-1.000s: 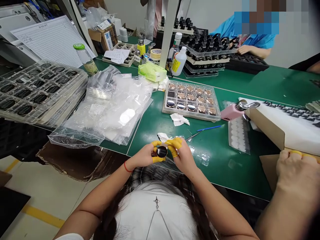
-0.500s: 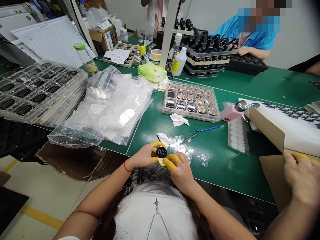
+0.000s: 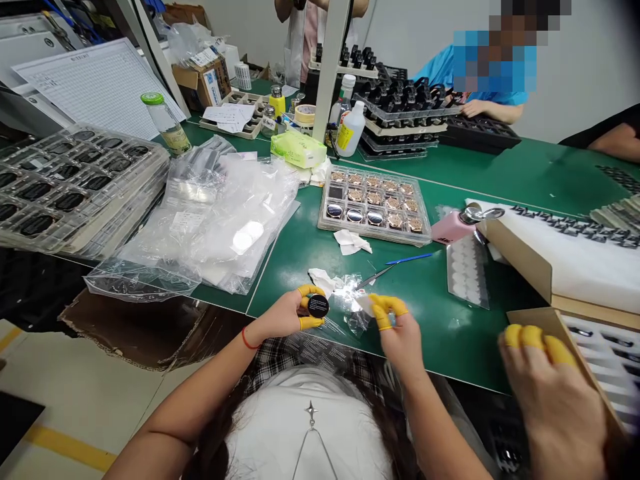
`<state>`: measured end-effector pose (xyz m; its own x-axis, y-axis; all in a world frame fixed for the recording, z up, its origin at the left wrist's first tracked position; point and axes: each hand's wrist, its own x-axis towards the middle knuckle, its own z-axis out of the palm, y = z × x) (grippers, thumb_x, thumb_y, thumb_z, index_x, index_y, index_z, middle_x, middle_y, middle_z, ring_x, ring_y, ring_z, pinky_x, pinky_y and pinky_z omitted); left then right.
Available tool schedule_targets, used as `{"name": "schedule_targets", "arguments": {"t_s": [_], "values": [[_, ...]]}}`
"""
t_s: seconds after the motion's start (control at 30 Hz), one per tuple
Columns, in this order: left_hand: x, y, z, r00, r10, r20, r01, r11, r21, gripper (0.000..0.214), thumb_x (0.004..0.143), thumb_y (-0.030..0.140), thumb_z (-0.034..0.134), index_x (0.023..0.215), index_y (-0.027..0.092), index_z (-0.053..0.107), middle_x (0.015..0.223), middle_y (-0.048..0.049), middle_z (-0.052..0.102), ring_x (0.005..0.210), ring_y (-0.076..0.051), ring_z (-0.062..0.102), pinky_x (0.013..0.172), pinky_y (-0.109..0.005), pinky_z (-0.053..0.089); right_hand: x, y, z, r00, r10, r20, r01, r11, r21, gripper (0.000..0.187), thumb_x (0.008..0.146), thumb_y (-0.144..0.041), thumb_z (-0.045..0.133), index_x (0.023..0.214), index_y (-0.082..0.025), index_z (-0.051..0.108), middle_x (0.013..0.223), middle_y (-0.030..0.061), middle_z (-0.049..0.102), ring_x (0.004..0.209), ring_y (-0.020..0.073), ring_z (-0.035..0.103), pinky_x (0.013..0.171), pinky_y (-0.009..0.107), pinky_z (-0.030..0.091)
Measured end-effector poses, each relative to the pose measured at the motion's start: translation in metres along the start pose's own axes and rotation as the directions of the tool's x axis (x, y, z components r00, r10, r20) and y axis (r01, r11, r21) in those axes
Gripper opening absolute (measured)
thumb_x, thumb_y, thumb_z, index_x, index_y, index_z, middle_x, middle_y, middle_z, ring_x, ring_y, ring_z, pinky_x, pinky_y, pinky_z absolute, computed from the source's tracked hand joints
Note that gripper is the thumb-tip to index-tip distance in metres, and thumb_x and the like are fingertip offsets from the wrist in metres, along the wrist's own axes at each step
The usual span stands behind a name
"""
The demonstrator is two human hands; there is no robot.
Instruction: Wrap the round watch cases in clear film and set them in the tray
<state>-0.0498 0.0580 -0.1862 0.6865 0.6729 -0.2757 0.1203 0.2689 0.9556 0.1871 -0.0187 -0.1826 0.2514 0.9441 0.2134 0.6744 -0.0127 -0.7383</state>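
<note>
The left hand [image 3: 283, 315] is clenched on a round black disc [image 3: 318, 306], pinching its edge between thumb and fingertips in yellow finger cots [image 3: 311, 323], above the green worktop [image 3: 480, 337]; a red string bracelet [image 3: 245, 340] circles that wrist; the right hand [image 3: 397, 335], its fingers also capped in yellow, is half curled just beside the disc; a small pale scrap [image 3: 367, 304] lies at its fingertips, but the blur hides whether it is held; crumpled clear film [image 3: 350, 313] lies between the two hands, touching a white tissue [image 3: 323, 280]; just beyond are fine tweezers [image 3: 375, 276] and a blue-handled tool [image 3: 407, 259]; farther up stands a clear tray [image 3: 374, 239] of round gold and dark discs, with a folded tissue [image 3: 353, 242] in front of it; to the right are a pink dispenser bottle [image 3: 450, 228] and a sheet of round white stickers [image 3: 467, 270]; a co-worker's hand [image 3: 547, 400], with yellow cots, hovers at the lower right beside a cardboard box [image 3: 555, 327]; to the left lie stacked plastic trays [image 3: 75, 193] and clear bags [image 3: 210, 227].
</note>
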Motion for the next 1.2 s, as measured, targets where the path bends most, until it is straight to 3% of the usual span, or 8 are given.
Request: {"name": "schedule_targets", "arguments": {"t_s": [0.1, 0.17, 0.3, 0.47, 0.57, 0.67, 0.87, 1.2], "values": [[0.001, -0.001, 0.0, 1.0, 0.023, -0.002, -0.023, 1.0, 0.008, 0.048, 0.069, 0.025, 0.072, 0.111, 0.018, 0.05, 0.084, -0.0018, 0.064, 0.08, -0.016, 0.063, 0.079, -0.031, 0.048, 0.001, -0.034, 0.021, 0.913, -0.398, 0.095, 0.401, 0.916, -0.016, 0.012, 0.089, -0.02, 0.047, 0.089, -0.022, 0.059, 0.085, 0.0037, 0.064, 0.081, 0.0194, 0.054, 0.077, 0.037, 0.043], [0.001, -0.002, 0.001, 0.999, 0.028, 0.019, -0.028, 1.0, 0.013, 0.05, 0.069, 0.026, 0.073, 0.112, 0.018, 0.05, 0.082, -0.0011, 0.063, 0.077, -0.016, 0.062, 0.076, -0.03, 0.048, 0.004, -0.05, 0.034, 0.836, -0.541, 0.094, 0.547, 0.835, -0.052, 0.018, 0.088, -0.012, 0.045, 0.093, -0.022, 0.059, 0.084, 0.0045, 0.063, 0.083, 0.0198, 0.051, 0.077, 0.036, 0.043], [0.001, -0.005, 0.0, 0.998, 0.045, 0.045, -0.047, 0.997, 0.054, 0.051, 0.069, 0.027, 0.072, 0.114, 0.018, 0.05, 0.079, -0.0002, 0.062, 0.073, -0.015, 0.059, 0.068, -0.026, 0.047, 0.009, -0.054, 0.047, 0.738, -0.658, 0.15, 0.675, 0.72, -0.163, 0.031, 0.082, -0.004, 0.043, 0.097, -0.024, 0.062, 0.087, 0.0055, 0.062, 0.086, 0.0213, 0.047, 0.084, 0.04, 0.041], [0.001, -0.004, -0.002, 0.999, 0.008, 0.039, -0.01, 0.999, 0.052, 0.053, 0.068, 0.027, 0.071, 0.116, 0.017, 0.05, 0.078, -0.0003, 0.063, 0.07, -0.014, 0.058, 0.062, -0.023, 0.043, 0.001, -0.044, 0.042, 0.693, -0.676, 0.251, 0.721, 0.656, -0.222, 0.037, 0.08, -0.002, 0.044, 0.096, -0.029, 0.064, 0.089, 0.0035, 0.06, 0.091, 0.0203, 0.047, 0.097, 0.043, 0.034], [0.001, -0.002, -0.002, 1.0, -0.001, 0.031, 0.0, 1.0, 0.022, 0.052, 0.067, 0.026, 0.072, 0.114, 0.017, 0.051, 0.079, -0.0008, 0.063, 0.072, -0.014, 0.059, 0.063, -0.023, 0.044, -0.01, -0.042, 0.04, 0.708, -0.668, 0.229, 0.705, 0.658, -0.263, 0.036, 0.079, -0.001, 0.043, 0.091, -0.028, 0.064, 0.089, 0.0033, 0.06, 0.09, 0.0201, 0.047, 0.095, 0.042, 0.035], [0.0, -0.002, -0.001, 1.0, 0.009, 0.018, -0.01, 1.0, 0.02, 0.049, 0.067, 0.024, 0.072, 0.111, 0.017, 0.052, 0.081, -0.0011, 0.064, 0.073, -0.015, 0.061, 0.066, -0.024, 0.045, -0.02, -0.043, 0.042, 0.775, -0.611, 0.164, 0.629, 0.715, -0.307, 0.036, 0.078, -0.001, 0.041, 0.089, -0.026, 0.063, 0.087, 0.0048, 0.059, 0.087, 0.0213, 0.046, 0.086, 0.04, 0.039], [0.001, -0.002, 0.001, 1.0, 0.024, 0.012, -0.024, 0.998, 0.054, 0.05, 0.068, 0.029, 0.073, 0.111, 0.017, 0.051, 0.083, -0.0024, 0.065, 0.076, -0.016, 0.062, 0.072, -0.028, 0.048, -0.021, -0.043, 0.034, 0.863, -0.493, 0.107, 0.504, 0.857, -0.111, 0.035, 0.08, -0.002, 0.04, 0.102, -0.023, 0.059, 0.089, 0.0059, 0.059, 0.085, 0.0214, 0.048, 0.076, 0.038, 0.041], [0.002, -0.005, -0.001, 0.999, 0.023, 0.029, -0.025, 0.997, 0.07, 0.048, 0.068, 0.027, 0.074, 0.11, 0.017, 0.052, 0.082, -0.0024, 0.065, 0.077, -0.016, 0.062, 0.073, -0.028, 0.048, -0.014, -0.045, 0.034, 0.786, -0.583, 0.207, 0.618, 0.734, -0.28, 0.038, 0.075, 0.003, 0.041, 0.093, -0.022, 0.064, 0.088, 0.0069, 0.06, 0.091, 0.0228, 0.046, 0.096, 0.048, 0.035]]}}
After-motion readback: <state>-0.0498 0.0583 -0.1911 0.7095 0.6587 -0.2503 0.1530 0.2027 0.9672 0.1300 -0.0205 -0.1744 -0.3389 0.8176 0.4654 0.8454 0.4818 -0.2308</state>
